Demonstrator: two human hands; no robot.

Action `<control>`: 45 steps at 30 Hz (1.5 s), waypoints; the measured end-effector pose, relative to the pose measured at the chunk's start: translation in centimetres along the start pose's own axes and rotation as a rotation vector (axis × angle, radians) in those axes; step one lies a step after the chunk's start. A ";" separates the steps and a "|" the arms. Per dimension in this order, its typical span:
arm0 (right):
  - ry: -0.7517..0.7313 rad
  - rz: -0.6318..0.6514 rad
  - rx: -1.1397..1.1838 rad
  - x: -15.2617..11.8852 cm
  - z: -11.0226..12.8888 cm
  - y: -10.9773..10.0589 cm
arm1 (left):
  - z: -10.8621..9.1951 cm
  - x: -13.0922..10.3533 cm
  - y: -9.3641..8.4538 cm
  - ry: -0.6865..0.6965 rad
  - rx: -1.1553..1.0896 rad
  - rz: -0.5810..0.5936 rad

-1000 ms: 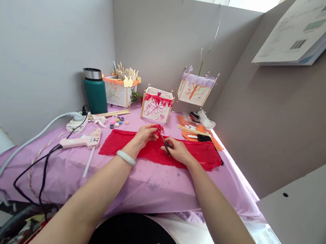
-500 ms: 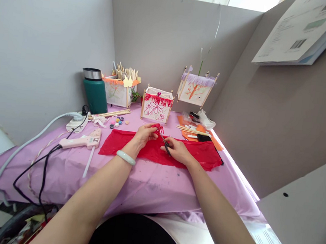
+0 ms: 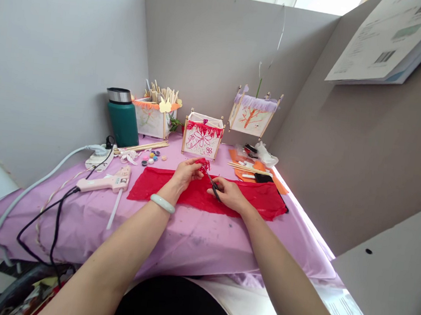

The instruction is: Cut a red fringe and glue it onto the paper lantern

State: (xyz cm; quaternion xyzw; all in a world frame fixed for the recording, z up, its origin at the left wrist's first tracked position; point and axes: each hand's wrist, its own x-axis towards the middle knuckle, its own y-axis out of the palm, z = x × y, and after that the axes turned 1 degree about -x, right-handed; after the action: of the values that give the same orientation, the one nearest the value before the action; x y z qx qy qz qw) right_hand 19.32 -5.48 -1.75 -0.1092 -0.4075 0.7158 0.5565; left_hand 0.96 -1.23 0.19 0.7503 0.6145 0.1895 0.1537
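Note:
Pinched between the fingers of my left hand (image 3: 187,174) is a small red fringed strip (image 3: 205,164), its cut strands hanging to the right. My right hand (image 3: 229,194) is closed around the dark handles of a pair of scissors (image 3: 215,188). The scissor blades point up and left, reaching the fringe beside my left fingertips. Under both hands a wide piece of red cloth (image 3: 151,186) lies spread across the table. Behind them stands a white lantern-like box (image 3: 201,141) with a stick frame, red fringe and a drawn flower.
A pink glue gun (image 3: 104,182) with cords lies left, near a green bottle (image 3: 122,120). A box of sticks (image 3: 150,118) stands behind. Orange sheets and sticks (image 3: 249,167) lie right, below a hanging lantern (image 3: 254,117). Grey partitions (image 3: 221,53) enclose the purple-covered table (image 3: 186,240).
The red fringed strip has shifted up very slightly at my left fingertips. Both hands and the scissors stay almost where they were.

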 end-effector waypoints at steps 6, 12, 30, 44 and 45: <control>0.015 -0.012 0.014 0.1 0.0 0.0 | 0.0 0.1 0.0 0.000 -0.015 -0.025; 0.000 -0.001 0.021 0.1 -0.1 0.0 | 0.0 0.1 0.1 0.008 0.000 -0.022; -0.010 0.014 0.056 -0.1 0.1 0.1 | 0.0 0.1 0.0 0.016 0.014 -0.035; 0.004 -0.040 0.004 0.0 0.2 0.1 | 0.0 0.1 0.1 0.017 0.019 -0.053; 0.003 -0.043 0.006 0.0 0.2 0.1 | 0.0 0.1 0.1 0.018 0.018 -0.056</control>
State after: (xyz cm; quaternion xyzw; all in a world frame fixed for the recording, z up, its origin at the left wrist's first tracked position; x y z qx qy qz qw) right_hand 19.13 -5.62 -1.69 -0.0998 -0.4065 0.7049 0.5726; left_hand 1.08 -1.12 0.21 0.7324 0.6382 0.1863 0.1468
